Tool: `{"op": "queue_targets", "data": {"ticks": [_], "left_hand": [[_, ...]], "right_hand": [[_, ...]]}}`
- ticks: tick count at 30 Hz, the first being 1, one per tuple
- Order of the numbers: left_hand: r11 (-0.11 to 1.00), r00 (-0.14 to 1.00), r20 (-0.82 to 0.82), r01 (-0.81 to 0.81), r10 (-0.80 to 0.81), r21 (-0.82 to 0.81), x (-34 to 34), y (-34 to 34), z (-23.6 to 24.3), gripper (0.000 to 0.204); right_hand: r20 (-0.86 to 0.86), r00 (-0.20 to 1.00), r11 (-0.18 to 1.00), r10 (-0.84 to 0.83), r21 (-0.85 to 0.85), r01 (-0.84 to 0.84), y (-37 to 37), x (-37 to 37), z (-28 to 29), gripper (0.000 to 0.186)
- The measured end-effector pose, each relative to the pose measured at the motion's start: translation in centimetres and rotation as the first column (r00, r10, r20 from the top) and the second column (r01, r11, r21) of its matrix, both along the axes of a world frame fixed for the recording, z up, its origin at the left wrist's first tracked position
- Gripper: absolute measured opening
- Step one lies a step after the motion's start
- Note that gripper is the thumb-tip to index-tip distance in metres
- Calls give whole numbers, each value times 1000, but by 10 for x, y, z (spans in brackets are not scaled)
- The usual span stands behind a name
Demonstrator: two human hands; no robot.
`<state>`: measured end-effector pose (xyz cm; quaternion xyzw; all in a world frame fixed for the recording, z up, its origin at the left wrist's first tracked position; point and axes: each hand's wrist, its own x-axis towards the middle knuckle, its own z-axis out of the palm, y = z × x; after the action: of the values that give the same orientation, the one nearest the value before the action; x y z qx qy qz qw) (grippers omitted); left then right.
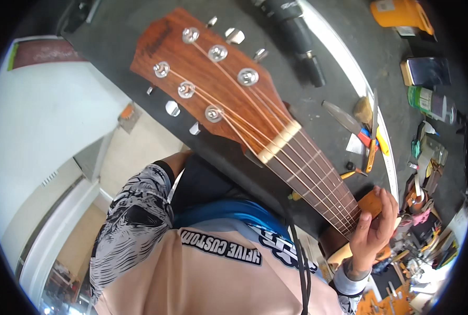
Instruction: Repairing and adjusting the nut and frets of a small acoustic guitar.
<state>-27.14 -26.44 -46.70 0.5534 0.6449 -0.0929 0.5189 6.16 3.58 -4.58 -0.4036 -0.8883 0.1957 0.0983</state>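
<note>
An acoustic guitar lies slantwise on a dark bench, its brown wooden headstock at the upper left. Chrome tuning pegs stick out along both sides of it. Strings run over the pale nut and down the fretted neck toward the lower right. At the far end of the visible strings is my right hand, thumb and fingers apart, holding nothing I can see; whether it touches the strings I cannot tell. My left arm hangs at the left in a patterned sleeve, its hand hidden behind the bench edge.
Beyond the neck lie a flat-bladed tool, a file and a black cylindrical tool. Farther right are a phone, a green-labelled bottle and an orange container. Clutter fills the lower right.
</note>
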Motion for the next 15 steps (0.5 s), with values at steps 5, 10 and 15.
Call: {"op": "queue_targets", "data": {"ticks": [5, 10, 15], "left_hand": [[934, 986, 96, -161, 137, 320, -57, 61, 12, 60], [967, 991, -35, 134, -130, 216, -118, 82, 150, 45], [776, 778, 405, 163, -481, 609, -110, 138, 347, 19]], "right_hand": [[20, 976, 961, 219, 170, -219, -9, -12, 5, 41], [101, 977, 911, 188, 354, -211, -49, -34, 7, 49], [15, 989, 881, 147, 452, -138, -84, -86, -19, 50]]}}
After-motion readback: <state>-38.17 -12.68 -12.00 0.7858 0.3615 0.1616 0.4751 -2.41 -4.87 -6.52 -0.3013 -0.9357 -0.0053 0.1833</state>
